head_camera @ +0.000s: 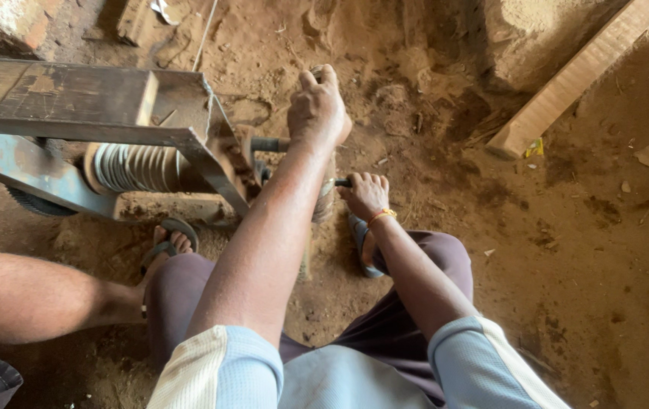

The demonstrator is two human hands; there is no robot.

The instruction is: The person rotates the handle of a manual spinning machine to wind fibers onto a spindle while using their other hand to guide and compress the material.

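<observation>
The left hand (317, 106) was closed in a full grip around a dark metal crank handle (267, 144), whose long axis ran level, pointing left into the rusty steel frame (74, 98). Below that grip, the right hand (364, 194) was closed on a short dark bar (342, 182) beside a rope-wound wooden post (324, 201). Left of both grips lay a pale ribbed spool (135, 168).

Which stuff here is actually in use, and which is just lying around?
In use:
- left hand, gripping the upper crank handle
- right hand, on the lower handle
- metal frame
- ribbed spool under the frame

Lying about:
- wooden plank
- brick
- stone chip
- yellow scrap
</observation>
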